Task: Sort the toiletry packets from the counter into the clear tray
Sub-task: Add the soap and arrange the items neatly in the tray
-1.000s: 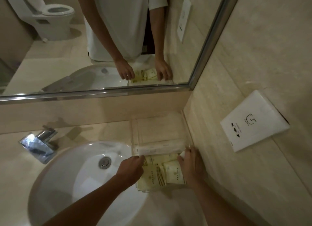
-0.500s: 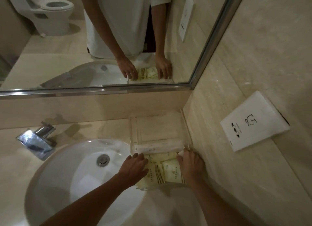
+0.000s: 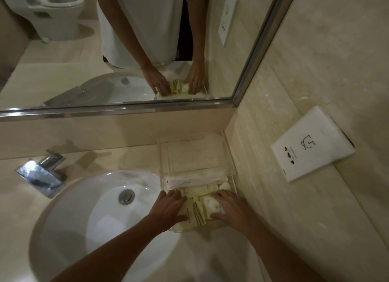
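Note:
A clear tray (image 3: 228, 153) stands on the counter against the right wall, beside the basin. Several pale yellow toiletry packets (image 3: 197, 210) lie in its near part. A long white wrapped packet (image 3: 195, 179) lies across the tray just behind them. My left hand (image 3: 168, 210) rests flat on the left side of the yellow packets, fingers spread. My right hand (image 3: 229, 208) lies on their right side, fingers over the packets, thumb at the near edge. The tray's far half holds nothing that I can see.
A white round basin (image 3: 94, 218) with a metal drain fills the counter's left. A chrome tap (image 3: 42, 174) stands behind it. A white socket plate (image 3: 311, 143) sits on the right wall. The mirror (image 3: 126, 50) above reflects a person and a toilet.
Both hands have slid further onto the yellow packets and closer together. The view has tilted slightly.

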Action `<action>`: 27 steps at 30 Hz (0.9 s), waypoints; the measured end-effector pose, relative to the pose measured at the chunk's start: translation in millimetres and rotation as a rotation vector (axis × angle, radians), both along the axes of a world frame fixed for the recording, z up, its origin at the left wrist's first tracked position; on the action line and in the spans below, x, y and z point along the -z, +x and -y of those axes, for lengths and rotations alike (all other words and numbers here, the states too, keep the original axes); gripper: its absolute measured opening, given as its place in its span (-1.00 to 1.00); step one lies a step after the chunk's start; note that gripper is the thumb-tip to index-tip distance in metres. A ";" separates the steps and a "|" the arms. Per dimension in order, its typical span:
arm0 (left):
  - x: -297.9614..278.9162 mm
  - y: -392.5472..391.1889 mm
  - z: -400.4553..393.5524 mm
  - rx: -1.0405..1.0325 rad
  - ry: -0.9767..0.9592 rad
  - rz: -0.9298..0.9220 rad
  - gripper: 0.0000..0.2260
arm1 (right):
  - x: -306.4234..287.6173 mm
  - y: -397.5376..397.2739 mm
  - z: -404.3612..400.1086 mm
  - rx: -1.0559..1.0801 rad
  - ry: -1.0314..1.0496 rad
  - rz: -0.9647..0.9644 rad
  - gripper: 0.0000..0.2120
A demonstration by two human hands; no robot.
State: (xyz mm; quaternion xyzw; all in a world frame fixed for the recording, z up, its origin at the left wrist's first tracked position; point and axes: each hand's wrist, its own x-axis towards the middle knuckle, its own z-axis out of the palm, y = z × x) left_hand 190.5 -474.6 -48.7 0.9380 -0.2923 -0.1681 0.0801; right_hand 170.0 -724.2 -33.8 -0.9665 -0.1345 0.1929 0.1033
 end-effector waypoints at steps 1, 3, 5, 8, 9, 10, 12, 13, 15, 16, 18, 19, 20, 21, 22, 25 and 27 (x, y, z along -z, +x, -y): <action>-0.9 1.1 0.7 0.003 0.017 0.000 -0.47 | 0.2 -0.3 0.8 0.002 -0.001 -0.011 -0.37; -2.7 3.0 1.6 0.012 0.054 -0.002 -0.49 | 1.0 -1.0 1.2 -0.001 -0.005 -0.023 -0.37; -3.0 4.1 1.9 0.017 0.077 -0.007 -0.51 | 1.3 -1.8 1.4 -0.009 0.007 -0.028 -0.37; -2.0 4.6 2.2 0.024 0.104 -0.022 -0.51 | 1.1 -2.5 5.6 -0.012 0.017 -0.041 -0.39; -2.1 5.1 2.2 0.029 0.111 -0.023 -0.51 | 0.2 -2.5 6.8 -0.018 0.009 -0.040 -0.39; -3.1 5.6 2.1 0.033 0.117 -0.024 -0.51 | -0.9 -2.5 7.4 -0.027 0.001 -0.034 -0.40; -4.2 6.5 1.6 0.040 0.126 -0.025 -0.51 | -2.9 -3.0 6.0 -0.046 -0.009 -0.025 -0.40; -4.3 7.2 1.3 0.040 0.128 -0.024 -0.51 | -4.3 -3.5 4.8 -0.046 -0.008 -0.027 -0.40; -3.7 7.7 0.9 0.034 0.124 -0.027 -0.51 | -7.5 -4.5 3.7 -0.013 0.003 -0.038 -0.39; -3.5 8.0 0.9 0.033 0.122 -0.026 -0.52 | -9.7 -4.8 3.8 0.005 0.005 -0.040 -0.37; -3.1 8.0 1.6 0.033 0.123 -0.024 -0.52 | -15.6 -4.7 3.4 0.000 -0.024 -0.031 -0.34; -3.3 7.8 2.2 0.034 0.124 -0.023 -0.52 | -17.8 -4.4 2.7 -0.012 -0.051 -0.024 -0.34; -3.7 7.6 2.7 0.035 0.124 -0.019 -0.52 | -20.0 -4.0 1.6 -0.020 -0.080 -0.016 -0.34; -3.9 7.3 2.9 0.036 0.123 -0.016 -0.52 | -20.9 -3.0 0.2 -0.023 -0.110 -0.008 -0.34; -3.9 6.9 2.8 0.036 0.120 -0.014 -0.52 | -20.9 -1.9 -1.3 -0.028 -0.146 0.004 -0.34; -4.2 5.2 0.3 0.025 0.116 -0.022 -0.53 | -17.2 0.8 -6.3 -0.056 -0.244 0.031 -0.38; -4.6 4.7 -0.3 0.020 0.120 -0.023 -0.54 | -14.8 1.0 -8.4 -0.052 -0.260 0.039 -0.43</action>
